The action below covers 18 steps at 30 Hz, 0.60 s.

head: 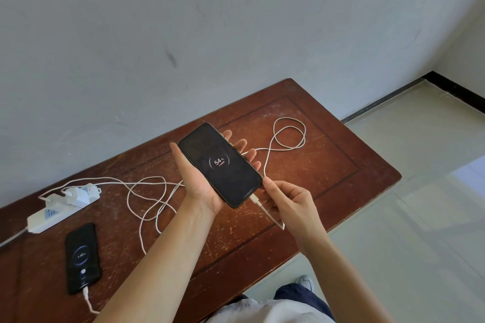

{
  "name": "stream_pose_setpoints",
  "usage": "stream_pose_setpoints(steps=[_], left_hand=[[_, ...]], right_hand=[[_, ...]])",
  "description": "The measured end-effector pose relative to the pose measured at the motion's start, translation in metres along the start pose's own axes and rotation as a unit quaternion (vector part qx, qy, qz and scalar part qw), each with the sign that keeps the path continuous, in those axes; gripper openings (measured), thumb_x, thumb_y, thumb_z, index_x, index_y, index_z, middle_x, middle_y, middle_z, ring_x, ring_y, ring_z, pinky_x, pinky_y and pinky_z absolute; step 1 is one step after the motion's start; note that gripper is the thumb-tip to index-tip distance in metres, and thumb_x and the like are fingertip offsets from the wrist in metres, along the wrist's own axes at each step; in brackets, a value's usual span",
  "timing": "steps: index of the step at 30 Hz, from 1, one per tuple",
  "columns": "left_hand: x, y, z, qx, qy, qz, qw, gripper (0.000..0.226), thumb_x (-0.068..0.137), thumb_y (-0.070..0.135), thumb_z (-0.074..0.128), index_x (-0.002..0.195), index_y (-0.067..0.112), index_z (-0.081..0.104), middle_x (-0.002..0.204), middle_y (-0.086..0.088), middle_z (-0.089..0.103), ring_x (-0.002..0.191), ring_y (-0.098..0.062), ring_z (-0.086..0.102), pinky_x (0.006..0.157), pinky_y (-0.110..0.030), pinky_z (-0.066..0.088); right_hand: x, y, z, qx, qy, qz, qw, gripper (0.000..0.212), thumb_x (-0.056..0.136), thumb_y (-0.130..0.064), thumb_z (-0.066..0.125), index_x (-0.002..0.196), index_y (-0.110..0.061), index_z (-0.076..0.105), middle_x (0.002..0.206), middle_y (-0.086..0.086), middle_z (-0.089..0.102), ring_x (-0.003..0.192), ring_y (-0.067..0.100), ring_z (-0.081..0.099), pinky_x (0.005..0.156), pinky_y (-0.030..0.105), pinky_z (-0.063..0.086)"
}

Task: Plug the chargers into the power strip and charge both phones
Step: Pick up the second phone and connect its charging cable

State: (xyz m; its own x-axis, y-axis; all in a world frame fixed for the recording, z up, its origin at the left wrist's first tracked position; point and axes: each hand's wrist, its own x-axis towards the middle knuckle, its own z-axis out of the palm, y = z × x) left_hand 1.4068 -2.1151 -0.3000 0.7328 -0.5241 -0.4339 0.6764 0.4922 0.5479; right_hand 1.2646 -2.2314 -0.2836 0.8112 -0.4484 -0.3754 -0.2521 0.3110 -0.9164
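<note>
My left hand (195, 181) holds a black phone (220, 165) face up above the table; its screen shows a charging ring reading 54%. A white cable (288, 136) is plugged into the phone's near end, and my right hand (291, 202) pinches that cable just below the plug. A second black phone (82, 257) lies flat at the table's left with a charging screen lit and a white cable in its near end. The white power strip (49, 216) sits at the far left, with two white chargers (77, 195) plugged into it.
The brown wooden table (328, 178) stands against a grey wall. Loose white cable loops lie across its middle and back right. Pale tiled floor (406, 217) lies to the right, past the table's edge. My shoe shows below the front edge.
</note>
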Motion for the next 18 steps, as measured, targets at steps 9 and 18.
stream_pose_setpoints(steps=[9,18], left_hand=[[-0.004,-0.002,0.001,0.016,-0.05,0.019,0.998,0.108,0.07,0.097,0.027,0.132,0.017,0.063,0.126,-0.02,0.068,0.111,-0.043,0.066,0.097,-0.065,0.049],[-0.001,-0.002,0.001,0.008,-0.085,0.015,0.996,0.109,0.069,0.097,0.031,0.134,0.015,0.061,0.121,-0.02,0.07,0.111,-0.043,0.066,0.094,-0.063,0.05]], right_hand=[[0.001,0.009,-0.005,-0.007,-0.011,-0.002,1.0,0.03,0.082,-0.053,0.066,0.086,-0.029,0.083,0.076,0.001,0.078,0.062,0.006,0.067,0.061,0.018,0.055],[0.005,0.013,-0.008,-0.017,-0.017,-0.021,0.999,0.028,0.082,-0.054,0.065,0.088,-0.032,0.083,0.078,0.002,0.078,0.063,0.007,0.066,0.064,0.023,0.055]])
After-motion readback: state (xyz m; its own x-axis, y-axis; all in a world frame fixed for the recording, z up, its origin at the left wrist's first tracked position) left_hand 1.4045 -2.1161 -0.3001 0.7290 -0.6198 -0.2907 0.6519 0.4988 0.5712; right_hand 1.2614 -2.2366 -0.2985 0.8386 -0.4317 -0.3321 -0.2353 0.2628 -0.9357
